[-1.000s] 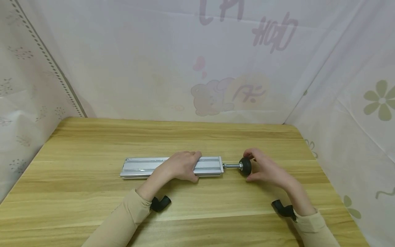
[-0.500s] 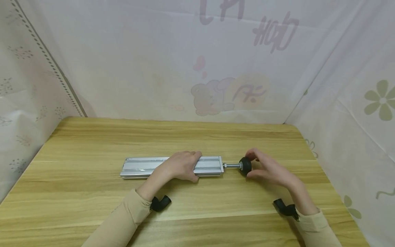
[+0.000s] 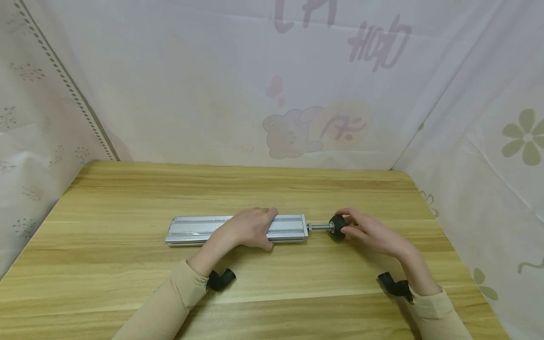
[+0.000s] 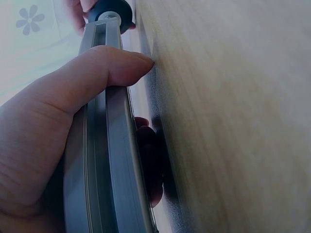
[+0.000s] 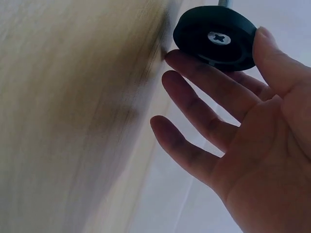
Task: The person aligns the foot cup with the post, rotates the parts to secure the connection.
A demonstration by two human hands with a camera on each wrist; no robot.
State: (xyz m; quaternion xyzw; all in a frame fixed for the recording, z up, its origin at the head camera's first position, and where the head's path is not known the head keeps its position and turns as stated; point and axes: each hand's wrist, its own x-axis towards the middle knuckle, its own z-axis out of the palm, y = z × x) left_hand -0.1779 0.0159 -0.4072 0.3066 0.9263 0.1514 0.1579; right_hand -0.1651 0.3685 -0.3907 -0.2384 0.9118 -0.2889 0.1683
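Observation:
My left hand grips a silver aluminium profile lying across the table. In the left wrist view its thumb crosses the grooved side, and fingertips show beyond the lower edge. From the profile's right end plate a threaded rod sticks out, carrying a nut and a round black levelling foot. My right hand pinches this foot at its rim between thumb and fingers. The right wrist view shows the foot's hollow underside with a cross-head screw in the middle; the lower fingers are spread away from it.
The wood-grain table reaches back to a pale printed cloth, which also hangs at both sides. Black curved pieces stick out from each wrist close over the tabletop.
The right thumb has moved up from the foot's near lower edge onto its side, and the fingers have drawn closer together. The left hand and the profile stay in place.

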